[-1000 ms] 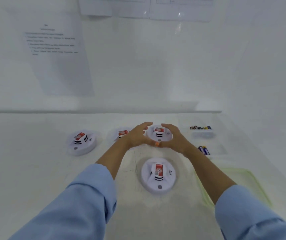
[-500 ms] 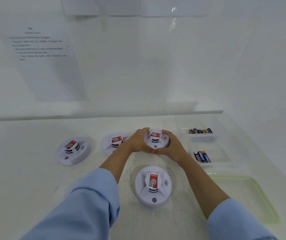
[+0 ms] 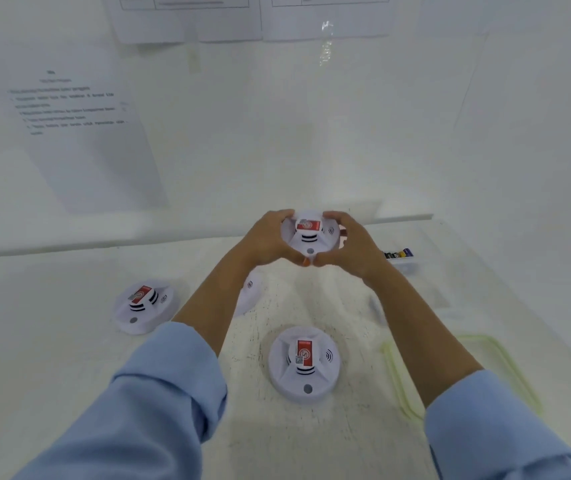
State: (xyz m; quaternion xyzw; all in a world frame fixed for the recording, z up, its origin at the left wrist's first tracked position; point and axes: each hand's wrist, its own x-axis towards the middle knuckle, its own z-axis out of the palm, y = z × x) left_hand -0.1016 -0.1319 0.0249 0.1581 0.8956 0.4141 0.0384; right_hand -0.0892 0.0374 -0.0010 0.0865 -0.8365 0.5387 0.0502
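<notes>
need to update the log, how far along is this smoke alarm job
Nothing looks finished yet. In hand: the left hand and right hand grip one smoke alarm, raised off the table. Left: three more alarms lie there, the near alarm, the left alarm and the half-hidden alarm, and the batteries sit in their box.

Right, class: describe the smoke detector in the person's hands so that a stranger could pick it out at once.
Start at the white table, where three round white detectors lie. Toward its far edge, the left hand and right hand grip a fourth detector. It alone is held; the others rest on the table.
</notes>
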